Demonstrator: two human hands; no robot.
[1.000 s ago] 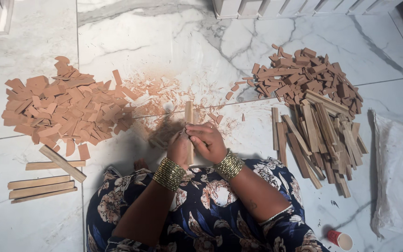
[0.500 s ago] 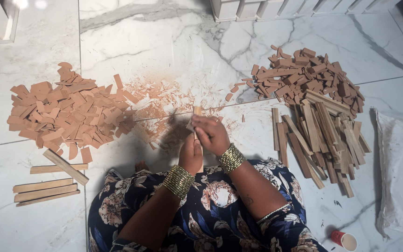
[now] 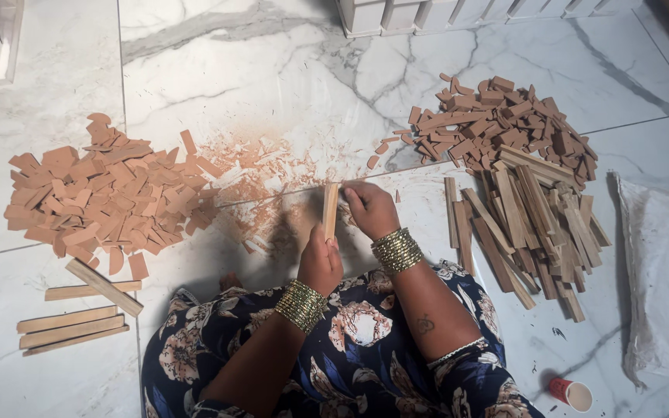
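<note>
My left hand grips a flat wooden stick upright; my right hand is closed beside it, over pale shavings on smooth marble.

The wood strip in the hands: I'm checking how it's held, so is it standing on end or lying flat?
On end. The wood strip rises vertically between the left hand and right hand.

White grey-veined marble floor, terracotta-brown wood pieces (left of the navy floral dress), gold bangles
</note>
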